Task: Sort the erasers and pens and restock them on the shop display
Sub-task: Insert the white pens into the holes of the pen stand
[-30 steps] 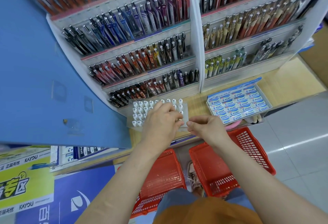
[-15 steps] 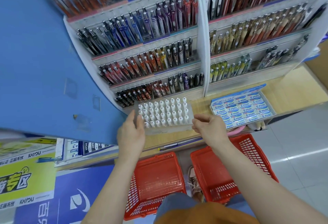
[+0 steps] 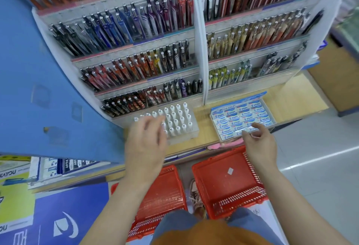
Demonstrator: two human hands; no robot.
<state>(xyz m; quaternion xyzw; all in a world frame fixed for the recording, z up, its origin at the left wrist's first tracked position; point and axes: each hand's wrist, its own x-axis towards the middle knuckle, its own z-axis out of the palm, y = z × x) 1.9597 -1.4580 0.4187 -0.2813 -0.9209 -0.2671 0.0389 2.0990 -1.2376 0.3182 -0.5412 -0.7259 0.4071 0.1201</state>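
Observation:
A clear tray of white stick erasers [image 3: 179, 122] stands on the wooden shelf ledge [image 3: 204, 136] below the pen racks [image 3: 147, 66]. To its right sits a box of blue-and-white PILOT erasers [image 3: 242, 116]. My left hand [image 3: 146, 143] hovers over the tray's left front corner, fingers spread, blurred, holding nothing. Beside the front edge of the PILOT box is my right hand [image 3: 259, 143], fingers loosely apart and empty.
Two red baskets stand on the floor below the ledge, one left [image 3: 161, 198] and one right [image 3: 227, 182], with a small white scrap in the right one. A blue panel [image 3: 38, 89] fills the left. A pink item [image 3: 231, 143] lies at the ledge's front.
Both hands have let go of the stick-eraser tray, which now stands on the ledge. My right hand moved right to the PILOT box; my left hand lifted above the tray.

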